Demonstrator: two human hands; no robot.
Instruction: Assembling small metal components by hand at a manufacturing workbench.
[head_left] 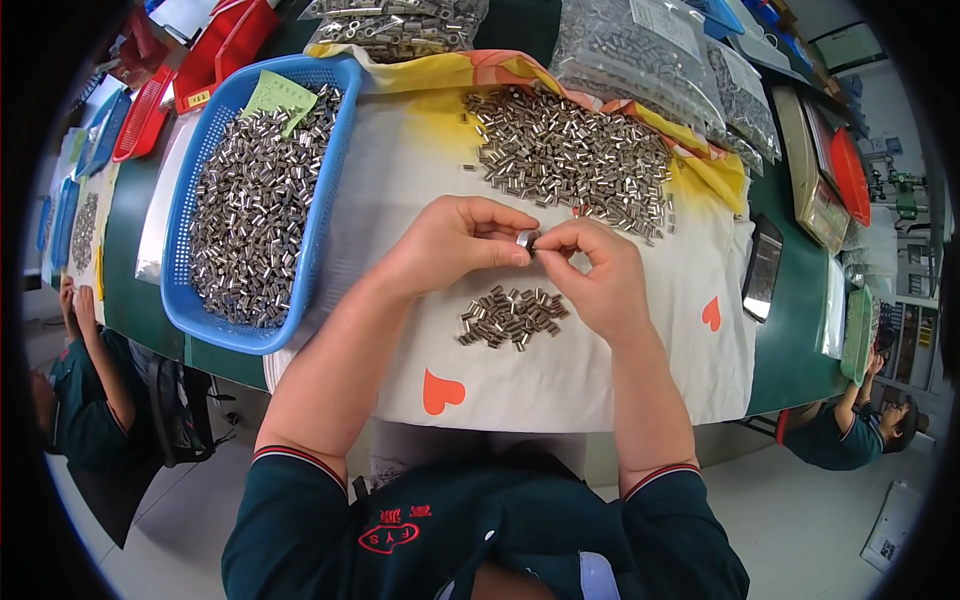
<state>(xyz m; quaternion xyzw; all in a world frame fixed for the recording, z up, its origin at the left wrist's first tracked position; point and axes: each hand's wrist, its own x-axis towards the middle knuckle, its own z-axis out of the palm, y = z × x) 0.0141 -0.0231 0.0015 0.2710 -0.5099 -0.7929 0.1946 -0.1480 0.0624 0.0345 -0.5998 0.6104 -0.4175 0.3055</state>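
Above the cloth, my left hand (455,243) pinches a small round silvery metal piece (527,240) with a dark side between thumb and fingers. My right hand (598,275) meets it there, thumb and forefinger closed against its edge. Whatever sits between those right fingertips is too small to make out. Just below both hands lies a small pile of short metal sleeves (512,316). A far larger heap of the same sleeves (575,155) spreads over the cloth beyond my hands.
A blue plastic basket (318,235) full of sleeves, with a yellow-green note (282,98), stands left. Bags of metal parts (640,60) line the back. The white cloth (600,395) has orange hearts. A phone (763,268) lies right. Other people (850,430) sit at both sides.
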